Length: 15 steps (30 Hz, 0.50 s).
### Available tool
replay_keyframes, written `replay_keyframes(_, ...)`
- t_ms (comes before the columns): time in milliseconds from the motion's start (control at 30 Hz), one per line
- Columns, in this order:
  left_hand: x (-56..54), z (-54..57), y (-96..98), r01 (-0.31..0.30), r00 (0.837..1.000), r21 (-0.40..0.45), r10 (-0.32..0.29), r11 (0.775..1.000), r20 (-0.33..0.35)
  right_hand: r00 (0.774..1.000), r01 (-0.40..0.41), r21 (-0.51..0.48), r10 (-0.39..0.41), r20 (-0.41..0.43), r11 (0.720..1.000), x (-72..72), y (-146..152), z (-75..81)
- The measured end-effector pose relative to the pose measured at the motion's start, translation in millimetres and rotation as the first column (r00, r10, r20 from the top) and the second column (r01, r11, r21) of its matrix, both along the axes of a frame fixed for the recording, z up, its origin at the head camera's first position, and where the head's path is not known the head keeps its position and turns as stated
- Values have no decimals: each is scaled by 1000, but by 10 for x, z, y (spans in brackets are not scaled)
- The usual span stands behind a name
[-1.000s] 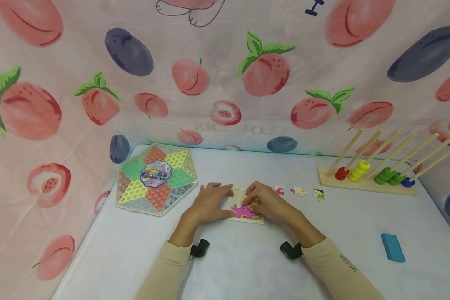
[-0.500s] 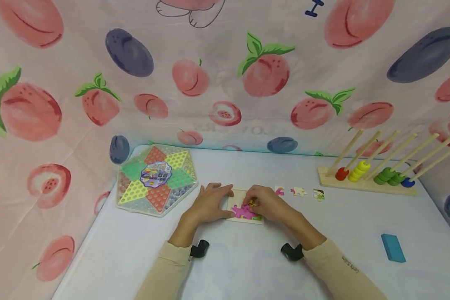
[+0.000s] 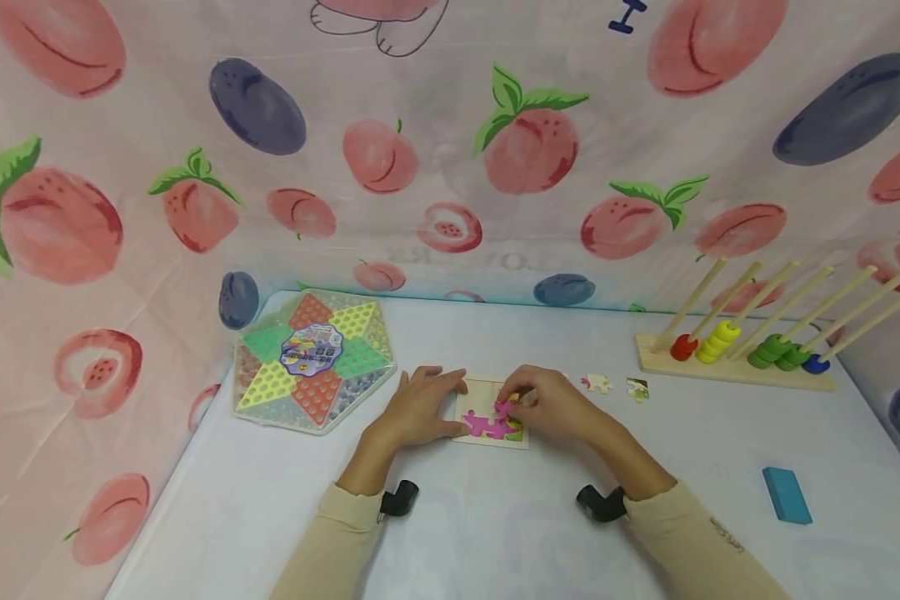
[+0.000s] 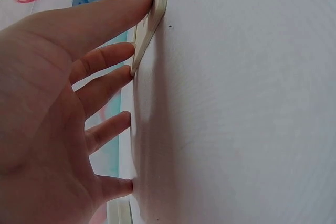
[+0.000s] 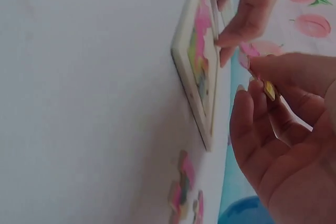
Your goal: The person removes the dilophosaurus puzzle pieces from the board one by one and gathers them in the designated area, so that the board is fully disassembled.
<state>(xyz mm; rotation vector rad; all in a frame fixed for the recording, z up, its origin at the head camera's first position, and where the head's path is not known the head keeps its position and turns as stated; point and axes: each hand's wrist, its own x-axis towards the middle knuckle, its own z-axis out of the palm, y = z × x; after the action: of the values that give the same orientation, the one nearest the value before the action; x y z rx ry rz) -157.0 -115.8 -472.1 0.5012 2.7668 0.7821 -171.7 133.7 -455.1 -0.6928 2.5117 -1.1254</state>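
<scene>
The right hand [image 3: 555,406] partly hid a pink piece [image 3: 503,409] above the tray [image 3: 481,392]; loose pieces [image 5: 184,182] beside the tray looked blurry.

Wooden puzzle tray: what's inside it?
Pink and green pieces lie along the near side; bare tray floor shows behind them. The floor beneath those pieces is covered, and in the head view the right hand hides part of the right side.

The pink-and-yellow piece [image 3: 505,409] is tilted in the right hand's [image 3: 558,404] pinch, just above the flat, partly filled wooden tray [image 3: 482,392]; loose pieces [image 3: 597,383] lie to the grip's right.
</scene>
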Motion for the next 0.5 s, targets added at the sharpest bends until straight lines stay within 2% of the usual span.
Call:
replay_keyframes(167, 4, 1, 3, 1, 1000, -4, -1, 1000, 0, 998, 56, 8, -56, 15, 998, 9, 160, 88)
replay_keyframes(500, 4, -4, -4, 11, 1000, -2, -11, 1000, -12, 993, 114, 55, -115, 22, 992, 13, 629, 153)
